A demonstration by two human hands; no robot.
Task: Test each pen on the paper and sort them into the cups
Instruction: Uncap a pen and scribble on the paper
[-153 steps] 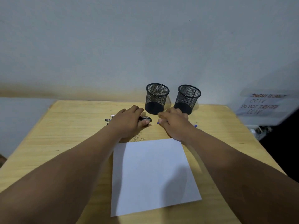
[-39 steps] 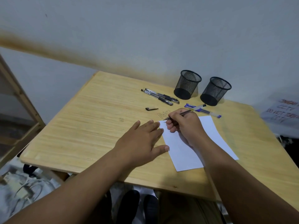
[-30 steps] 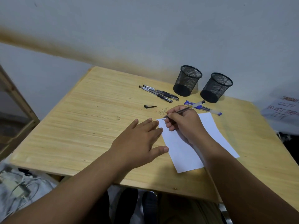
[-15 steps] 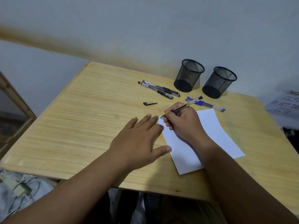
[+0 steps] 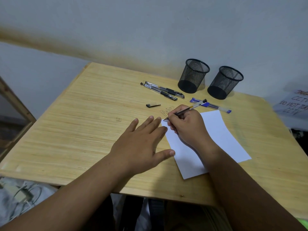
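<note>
My right hand [image 5: 188, 127] grips an uncapped black pen [image 5: 191, 108] with its tip at the far left corner of the white paper [image 5: 221, 139]. My left hand [image 5: 141, 144] lies flat with spread fingers, its fingertips and thumb touching the paper's left edge. The pen's black cap [image 5: 152, 105] lies on the table beyond my hands. Two black pens [image 5: 162, 90] lie side by side left of two black mesh cups, the left cup [image 5: 193, 75] and the right cup [image 5: 225, 82]. Blue pens [image 5: 215, 106] lie behind my right hand.
The wooden table [image 5: 83, 130] carries small scribbles, one beside the pen tip. A handwritten CCTV sign [image 5: 295, 102] sits at the right edge. A wooden frame [image 5: 15, 104] stands left of the table, and cables lie on the floor at lower left.
Five seconds ago both hands were at the pens near the cups. Since then my right hand brought an uncapped pen to the paper's corner and my left hand settled flat beside it. The camera has shifted slightly.
</note>
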